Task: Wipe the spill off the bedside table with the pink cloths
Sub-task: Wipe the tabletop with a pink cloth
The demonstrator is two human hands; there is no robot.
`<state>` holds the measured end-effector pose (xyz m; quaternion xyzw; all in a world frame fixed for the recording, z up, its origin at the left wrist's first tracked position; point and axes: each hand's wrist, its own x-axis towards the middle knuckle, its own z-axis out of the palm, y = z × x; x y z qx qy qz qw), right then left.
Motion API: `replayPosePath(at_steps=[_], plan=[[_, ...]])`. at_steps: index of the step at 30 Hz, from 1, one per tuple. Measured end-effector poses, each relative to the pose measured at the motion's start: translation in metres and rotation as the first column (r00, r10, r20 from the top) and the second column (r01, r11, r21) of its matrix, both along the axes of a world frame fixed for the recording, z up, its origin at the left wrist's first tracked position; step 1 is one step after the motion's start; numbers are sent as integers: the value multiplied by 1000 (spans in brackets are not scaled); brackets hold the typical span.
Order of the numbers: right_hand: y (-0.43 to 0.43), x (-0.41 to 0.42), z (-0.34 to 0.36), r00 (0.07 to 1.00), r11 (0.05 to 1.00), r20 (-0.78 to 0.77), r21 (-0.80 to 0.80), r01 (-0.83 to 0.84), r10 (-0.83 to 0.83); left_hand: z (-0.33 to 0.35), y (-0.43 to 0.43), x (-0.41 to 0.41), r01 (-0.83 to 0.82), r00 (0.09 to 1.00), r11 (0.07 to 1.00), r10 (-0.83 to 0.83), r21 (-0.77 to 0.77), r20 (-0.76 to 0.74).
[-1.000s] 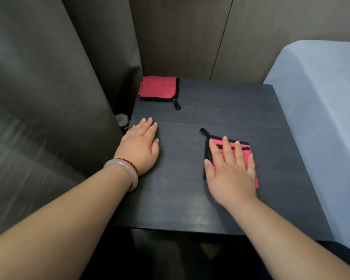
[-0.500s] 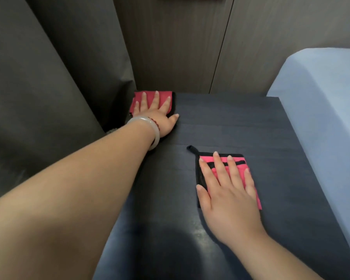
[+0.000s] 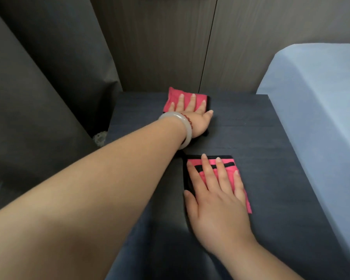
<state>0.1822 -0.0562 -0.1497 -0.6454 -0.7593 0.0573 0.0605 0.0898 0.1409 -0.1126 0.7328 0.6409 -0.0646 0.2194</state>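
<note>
The dark bedside table [image 3: 271, 142] holds two folded pink cloths with black trim. My left hand [image 3: 192, 116] lies flat with straight fingers on the far pink cloth [image 3: 173, 98] near the table's back edge; a pale bangle and a red bead bracelet sit on that wrist. My right hand [image 3: 216, 197] presses flat, fingers spread, on the near pink cloth [image 3: 228, 166] in the middle of the table. I cannot make out any spill on the dark surface.
A bed with a pale blue sheet [image 3: 319, 110] runs along the table's right side. A dark curtain [image 3: 49, 87] hangs to the left and a wood-panelled wall [image 3: 170, 41] stands behind. A small round object [image 3: 99, 137] lies in the gap at the table's left.
My left hand went from the bare table to the far cloth, then slid with it to the right along the back edge. My right hand stays flat on the near cloth.
</note>
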Motion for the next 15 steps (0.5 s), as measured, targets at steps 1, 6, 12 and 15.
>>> replayPosePath(at_steps=[1, 6, 12, 15], plan=[[0, 0, 0, 1000, 1000, -14, 7, 1, -1, 1, 1, 9, 18, 1000, 1000, -18, -8, 4], [1, 1, -2, 999, 1000, -45, 22, 8, -7, 1, 4, 40, 84, 996, 996, -85, -5, -20], [0, 1, -2, 998, 1000, -60, 9, 9, -9, 1, 6, 26, 140, 988, 989, -143, 47, 64], [-1, 1, 0, 999, 1000, -32, 6, 12, -11, 1, 1, 1, 153, 983, 982, -162, 110, 82]])
